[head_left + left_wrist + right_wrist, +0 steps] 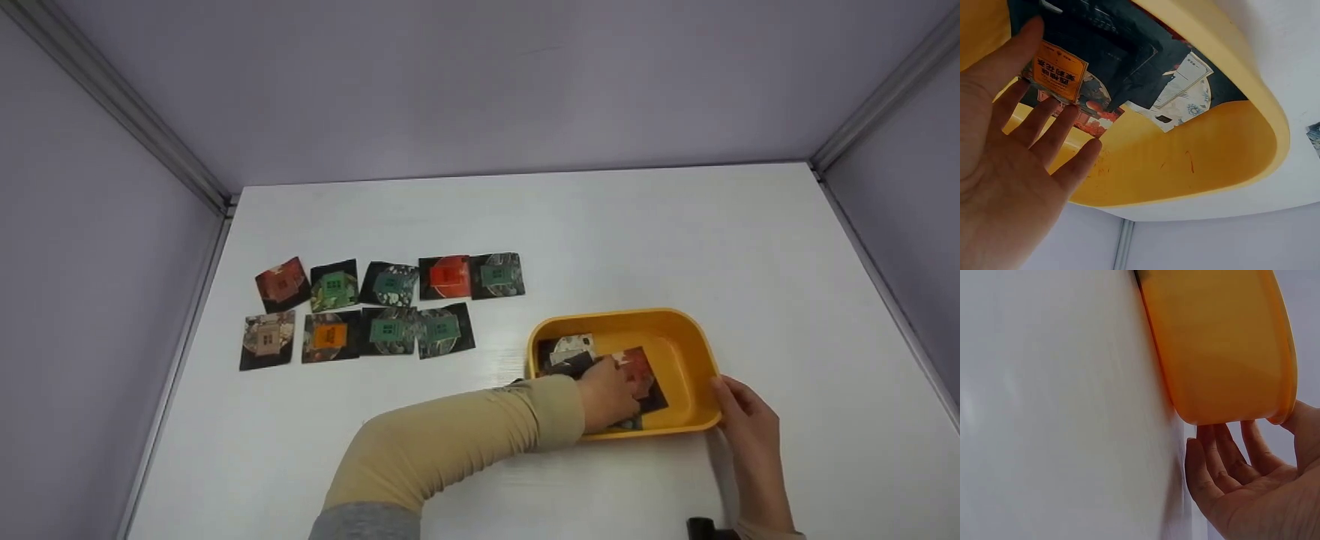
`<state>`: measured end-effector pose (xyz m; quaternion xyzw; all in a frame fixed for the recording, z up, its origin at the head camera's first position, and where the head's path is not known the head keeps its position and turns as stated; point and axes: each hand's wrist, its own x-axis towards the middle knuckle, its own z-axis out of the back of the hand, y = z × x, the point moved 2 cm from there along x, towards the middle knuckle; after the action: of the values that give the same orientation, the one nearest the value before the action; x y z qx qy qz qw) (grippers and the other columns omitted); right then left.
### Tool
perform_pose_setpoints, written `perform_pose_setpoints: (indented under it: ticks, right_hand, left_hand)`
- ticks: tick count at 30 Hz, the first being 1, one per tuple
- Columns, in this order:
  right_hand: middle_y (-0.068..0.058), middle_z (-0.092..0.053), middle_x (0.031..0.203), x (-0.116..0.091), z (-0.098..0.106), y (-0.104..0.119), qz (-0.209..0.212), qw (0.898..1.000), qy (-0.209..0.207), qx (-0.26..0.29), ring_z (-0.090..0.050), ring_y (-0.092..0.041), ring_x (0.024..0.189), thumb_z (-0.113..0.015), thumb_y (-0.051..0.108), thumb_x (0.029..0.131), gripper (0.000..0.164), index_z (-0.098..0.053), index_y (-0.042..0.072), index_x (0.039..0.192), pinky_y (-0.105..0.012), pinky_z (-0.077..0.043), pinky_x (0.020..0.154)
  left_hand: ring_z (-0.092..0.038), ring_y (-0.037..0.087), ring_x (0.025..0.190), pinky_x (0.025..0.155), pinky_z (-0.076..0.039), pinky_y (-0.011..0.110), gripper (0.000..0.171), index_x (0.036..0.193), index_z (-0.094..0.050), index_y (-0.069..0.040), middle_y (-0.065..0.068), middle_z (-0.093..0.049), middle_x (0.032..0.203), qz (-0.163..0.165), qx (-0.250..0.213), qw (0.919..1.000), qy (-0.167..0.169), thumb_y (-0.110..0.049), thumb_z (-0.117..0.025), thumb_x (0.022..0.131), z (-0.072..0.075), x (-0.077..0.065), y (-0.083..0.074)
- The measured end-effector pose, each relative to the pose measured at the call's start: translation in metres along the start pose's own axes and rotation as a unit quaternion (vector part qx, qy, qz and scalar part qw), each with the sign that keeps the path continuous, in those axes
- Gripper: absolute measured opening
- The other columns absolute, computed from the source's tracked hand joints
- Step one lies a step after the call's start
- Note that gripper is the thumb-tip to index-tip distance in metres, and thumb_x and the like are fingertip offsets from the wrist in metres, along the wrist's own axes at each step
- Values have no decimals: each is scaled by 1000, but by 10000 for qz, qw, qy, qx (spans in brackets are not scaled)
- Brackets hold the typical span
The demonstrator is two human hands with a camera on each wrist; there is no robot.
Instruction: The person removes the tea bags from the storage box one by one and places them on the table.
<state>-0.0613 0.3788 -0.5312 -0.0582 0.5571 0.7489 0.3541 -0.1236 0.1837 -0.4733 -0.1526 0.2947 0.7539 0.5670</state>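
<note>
My left hand [609,395] reaches down into a yellow plastic tray [681,330]. In the left wrist view its thumb lies over a dark tea packet with an orange label [1060,72], and the fingers run beneath it, pinching it. Next to the hand lies a red and black packet [636,367]. A packet with a pale floral print [1188,107] shows deeper in the tray. My right hand [752,422] holds the tray's right end, thumb at the rim and fingers against the outer wall [1219,377].
Two rows of square packets lie left of the tray on the white table [480,217]. The upper row ends with a dark green packet [498,275]; the lower row includes an orange one [330,337]. Grey-violet walls [480,90] stand at the back and sides.
</note>
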Motion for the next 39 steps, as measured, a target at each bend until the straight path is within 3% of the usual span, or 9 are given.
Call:
perform_pose_setpoints:
  ticks: [9,14,19,22,25,31,36,39]
  right_hand:
    - [-10,-47,142,-1,0,0,174,9997,-123,121,-51,-14,110,-56,60,92,78,-45,5,147,-10,-48,78]
    - [-12,-45,146,-1,-1,-1,113,9999,-73,70,-49,-18,115,-53,59,93,78,-43,5,148,-8,-47,77]
    - [-11,-45,145,-1,-1,-1,58,9999,-70,64,-49,-18,114,-54,61,91,81,-43,5,148,-9,-47,76]
    - [-11,-45,144,-1,-1,0,73,9999,-69,65,-50,-16,112,-55,62,91,81,-44,5,148,-9,-47,77]
    - [-11,-46,144,-1,0,1,75,9999,-61,67,-50,-15,111,-55,62,90,82,-44,5,147,-9,-47,77]
    - [-12,-46,144,0,0,1,76,9999,-92,36,-51,-15,109,-56,63,90,83,-43,4,148,-9,-47,76]
    - [-11,-46,143,-1,-1,0,107,9999,-77,-31,-51,-15,109,-54,62,91,80,-45,5,147,-9,-47,76]
    - [-11,-46,144,0,-1,0,105,9999,-73,-73,-51,-16,110,-53,62,92,79,-45,5,147,-9,-48,76]
  left_hand:
    - [-41,8,134,113,-29,33,38,144,-46,-42,-17,-41,150,-9,-92,10000,10,-37,-42,107,-2,-4,2]
    - [-46,9,131,113,-30,34,36,141,-51,-43,-17,-45,147,-34,-241,9992,-326,-37,-46,105,-3,-11,4]
    - [-56,7,115,102,-42,29,32,130,-63,-33,-13,-62,128,-109,-53,9958,-913,-38,-56,98,-4,-22,5]
    - [-59,6,110,98,-44,27,30,124,-66,-30,-11,-66,121,-162,-134,9916,-1278,-37,-58,97,-6,-28,6]
    - [-60,7,107,94,-47,27,28,124,-67,-28,-10,-68,120,-190,-333,9867,-1577,-34,-52,102,-8,-34,9]
    - [-63,6,87,71,-49,25,23,118,-69,-28,-10,-71,107,10,-340,9767,-2117,-22,-52,104,-9,-43,20]
    - [-62,8,96,77,-47,24,30,128,-62,-33,-12,-67,119,233,-285,9671,-2518,-19,-56,102,-7,-56,29]
    - [-61,9,102,83,-47,24,29,128,-63,-33,-12,-65,121,406,-289,9525,-3004,-21,-58,102,-10,-68,33]
